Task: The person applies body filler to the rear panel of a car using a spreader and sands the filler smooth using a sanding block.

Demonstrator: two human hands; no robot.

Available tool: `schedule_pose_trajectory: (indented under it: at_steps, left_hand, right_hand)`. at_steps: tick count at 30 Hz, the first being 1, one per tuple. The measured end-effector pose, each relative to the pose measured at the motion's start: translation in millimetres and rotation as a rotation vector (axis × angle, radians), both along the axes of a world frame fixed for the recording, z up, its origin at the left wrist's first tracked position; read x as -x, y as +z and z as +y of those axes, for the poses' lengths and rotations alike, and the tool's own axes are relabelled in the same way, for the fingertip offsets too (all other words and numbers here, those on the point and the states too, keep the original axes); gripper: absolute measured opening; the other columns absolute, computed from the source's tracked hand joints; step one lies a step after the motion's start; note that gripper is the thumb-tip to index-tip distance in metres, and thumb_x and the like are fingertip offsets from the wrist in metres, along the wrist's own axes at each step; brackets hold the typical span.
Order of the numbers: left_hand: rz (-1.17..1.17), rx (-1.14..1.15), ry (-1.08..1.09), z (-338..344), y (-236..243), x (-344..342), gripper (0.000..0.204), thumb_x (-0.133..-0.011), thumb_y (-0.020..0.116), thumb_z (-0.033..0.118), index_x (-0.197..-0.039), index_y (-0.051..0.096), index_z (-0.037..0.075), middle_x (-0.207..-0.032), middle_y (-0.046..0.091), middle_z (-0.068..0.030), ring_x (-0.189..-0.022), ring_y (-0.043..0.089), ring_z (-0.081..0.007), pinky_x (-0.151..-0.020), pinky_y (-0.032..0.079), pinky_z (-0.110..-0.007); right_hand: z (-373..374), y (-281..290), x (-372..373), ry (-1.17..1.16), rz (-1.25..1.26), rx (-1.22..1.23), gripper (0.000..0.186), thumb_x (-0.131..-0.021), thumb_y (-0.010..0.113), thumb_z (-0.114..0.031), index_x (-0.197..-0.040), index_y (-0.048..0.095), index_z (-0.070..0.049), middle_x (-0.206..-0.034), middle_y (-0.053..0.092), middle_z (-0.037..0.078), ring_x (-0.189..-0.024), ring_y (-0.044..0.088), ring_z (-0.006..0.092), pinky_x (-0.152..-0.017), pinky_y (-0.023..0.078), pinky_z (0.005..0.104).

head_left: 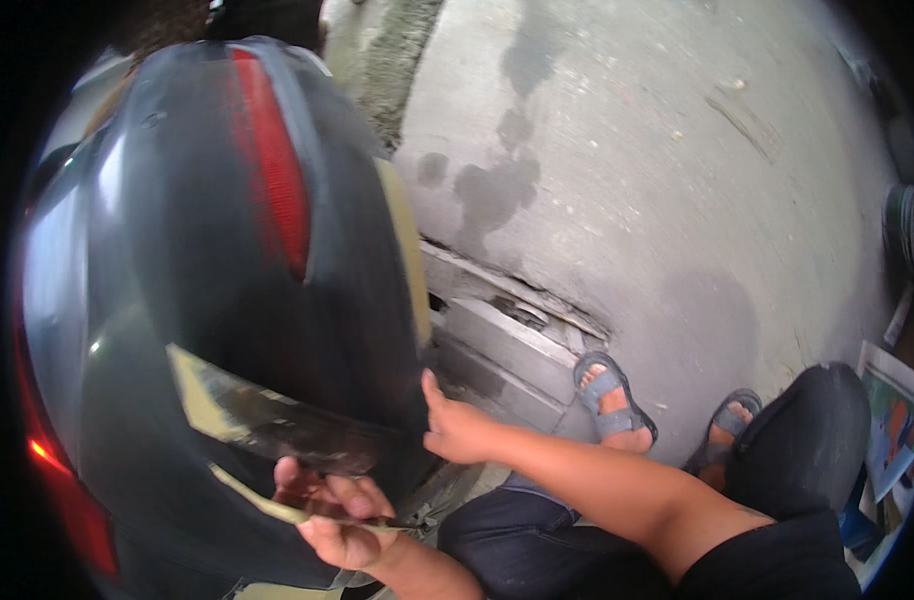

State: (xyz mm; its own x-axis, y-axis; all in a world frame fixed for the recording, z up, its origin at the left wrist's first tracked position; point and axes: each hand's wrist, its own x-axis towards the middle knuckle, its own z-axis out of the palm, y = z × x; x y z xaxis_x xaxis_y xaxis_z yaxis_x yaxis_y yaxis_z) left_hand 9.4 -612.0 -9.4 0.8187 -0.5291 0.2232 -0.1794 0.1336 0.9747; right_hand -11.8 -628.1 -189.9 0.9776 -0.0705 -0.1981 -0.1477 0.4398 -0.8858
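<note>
My left hand (337, 520) is at the lower part of the dark car body (137, 260), its fingers curled around a thin flat piece I cannot make out, where a pale narrow strip (242, 488) ends. Just above it, a larger patch of cream and dark, smudged material (257, 410) crosses the curved panel. My right hand (455, 430) is at the panel's right edge, index finger extended and thumb apart, with nothing visible in it. A red lens (272, 165) sits higher on the panel, and a second red light (62, 480) glows at the left.
Concrete ground (617, 160) spreads to the right, with a cracked step of pale slabs (502, 360) beside the car. My sandalled feet (612, 400) and dark-clothed legs are below. A printed sheet (892, 410) and a dark coiled item (902, 225) lie at the far right.
</note>
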Motion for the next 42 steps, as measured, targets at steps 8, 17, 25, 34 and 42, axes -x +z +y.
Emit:
schedule_pose_trajectory:
  at_steps: [8,17,25,34,42]
  left_hand:
    - [0.401,-0.076,-0.190,-36,-2,4,0.045,-0.085,0.062,0.007,-0.124,0.048,-0.011,-0.110,0.063,-0.0196,-0.098,0.064,-0.0293,-0.087,0.052,-0.040]
    - [0.715,-0.037,-0.414,-66,-4,8,0.040,-0.087,0.057,0.005,-0.123,0.050,-0.011,-0.119,0.060,-0.0205,-0.109,0.060,-0.0291,-0.098,0.045,-0.042]
    - [0.933,-0.103,-0.583,-87,42,18,0.042,-0.092,0.051,0.006,-0.131,0.044,-0.009,-0.121,0.058,-0.0156,-0.111,0.057,-0.0233,-0.098,0.044,-0.036]
    - [1.087,-0.168,-0.663,-77,195,51,0.041,-0.094,0.051,0.009,-0.129,0.044,-0.012,-0.119,0.058,-0.0193,-0.110,0.059,-0.0270,-0.097,0.046,-0.039]
    - [1.180,-0.125,-0.662,-41,324,93,0.038,-0.095,0.050,0.005,-0.130,0.046,-0.009,-0.121,0.059,-0.0143,-0.110,0.058,-0.0219,-0.098,0.044,-0.035]
  right_hand:
    - [-55,-53,26,-0.238,0.081,-0.123,0.025,-0.083,0.069,-0.019,-0.100,0.066,-0.001,-0.088,0.069,0.009,-0.080,0.064,0.0155,-0.073,0.050,0.0300]
    - [-135,-33,51,-0.549,0.031,-0.140,0.035,-0.097,0.054,-0.033,-0.081,0.062,-0.002,-0.069,0.057,-0.001,-0.066,0.047,0.0068,-0.059,0.042,0.0261]
    - [-156,20,122,-0.743,0.275,-0.112,0.020,-0.095,0.056,-0.019,-0.083,0.057,-0.004,-0.072,0.057,0.000,-0.062,0.048,0.0051,-0.054,0.040,0.0230]
    - [-158,201,185,-0.762,0.475,-0.144,0.023,-0.092,0.064,-0.022,-0.077,0.057,-0.005,-0.059,0.051,-0.003,-0.051,0.044,0.0040,-0.045,0.034,0.0215]
    - [-155,334,222,-0.734,0.325,0.088,0.022,-0.096,0.055,-0.021,-0.082,0.055,-0.004,-0.066,0.053,-0.001,-0.057,0.046,0.0069,-0.051,0.038,0.0243]
